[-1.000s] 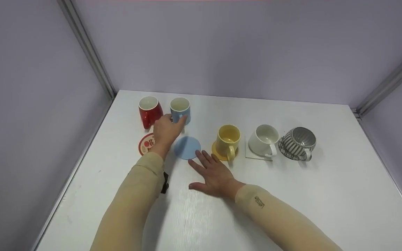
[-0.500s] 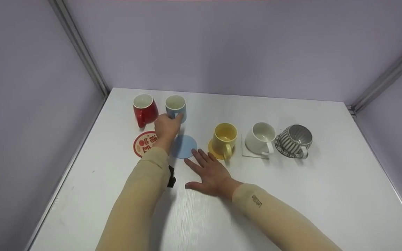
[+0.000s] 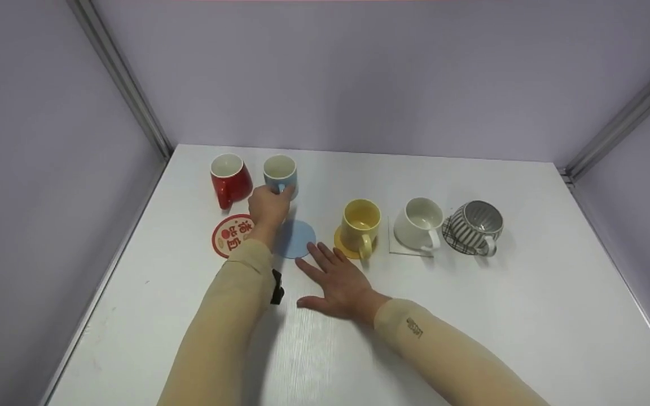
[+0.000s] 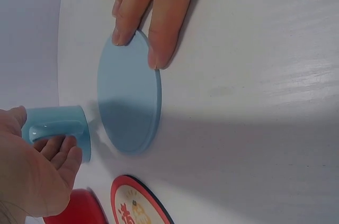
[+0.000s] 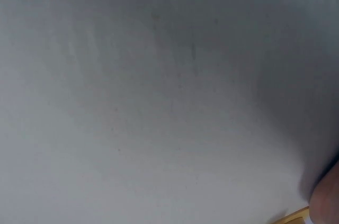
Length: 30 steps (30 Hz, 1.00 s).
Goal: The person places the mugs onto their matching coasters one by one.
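The left hand [image 3: 269,208] grips the light blue mug [image 3: 280,168] by its handle side; in the left wrist view its fingers curl at the handle of the blue mug [image 4: 58,121]. Just in front of that mug a round blue coaster [image 3: 299,239] lies flat. The right hand [image 3: 343,286] is spread with its palm down, two fingertips touching the near right edge of the blue coaster [image 4: 127,97]. Left of the blue mug stands a red mug [image 3: 231,179], and a red-rimmed coaster [image 3: 229,235] lies in front of it, partly behind the left wrist.
A yellow mug [image 3: 361,223] stands on a yellow coaster [image 3: 346,246]. Farther right are a white mug [image 3: 418,224] on a square coaster [image 3: 409,249] and a striped mug [image 3: 474,225] on a checked coaster [image 3: 456,239]. Walls border the white table [image 3: 505,316] at the back and sides.
The left hand has closed in on the blue mug's handle, with its wrist turned slightly to the right. The whole head view has shifted a little; the right hand keeps its place by the blue coaster.
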### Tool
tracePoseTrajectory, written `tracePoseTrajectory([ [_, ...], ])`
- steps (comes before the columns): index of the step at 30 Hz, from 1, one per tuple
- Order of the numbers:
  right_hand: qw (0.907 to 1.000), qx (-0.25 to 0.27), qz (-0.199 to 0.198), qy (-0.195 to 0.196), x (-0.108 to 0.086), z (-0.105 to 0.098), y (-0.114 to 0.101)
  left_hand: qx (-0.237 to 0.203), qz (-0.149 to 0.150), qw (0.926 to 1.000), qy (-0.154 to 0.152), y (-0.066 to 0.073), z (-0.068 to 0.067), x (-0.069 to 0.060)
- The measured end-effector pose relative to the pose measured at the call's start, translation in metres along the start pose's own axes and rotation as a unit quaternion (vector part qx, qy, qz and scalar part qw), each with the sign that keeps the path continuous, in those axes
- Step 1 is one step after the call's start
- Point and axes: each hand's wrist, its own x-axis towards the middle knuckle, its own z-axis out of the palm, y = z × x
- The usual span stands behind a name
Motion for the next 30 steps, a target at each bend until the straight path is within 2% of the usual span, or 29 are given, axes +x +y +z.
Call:
tracePoseTrajectory([
  [5, 1.0, 0.003, 0.002, 0.003, -0.0011, -0.0008, 0.0006, -0.006, 0.013, 0.9999, -0.005, -0.0004, -0.0014, -0.0002],
  [17, 0.9998, -0.012, 0.011, -0.014, 0.0004, -0.0013, -0.0024, -0.024, 0.003, 0.9996, -0.017, -0.0069, 0.0015, 0.005],
  [24, 0.9997, -0.015, 0.009, -0.017, 0.0004, -0.0026, -0.002, 0.012, 0.048, 0.9988, -0.003, -0.0075, 0.0021, 0.0057],
  [30, 0.9997, -0.012, 0.014, -0.019, 0.0002, -0.0015, -0.0019, 0.01, 0.043, 0.9988, -0.02, -0.0076, 0.0014, 0.0053],
])
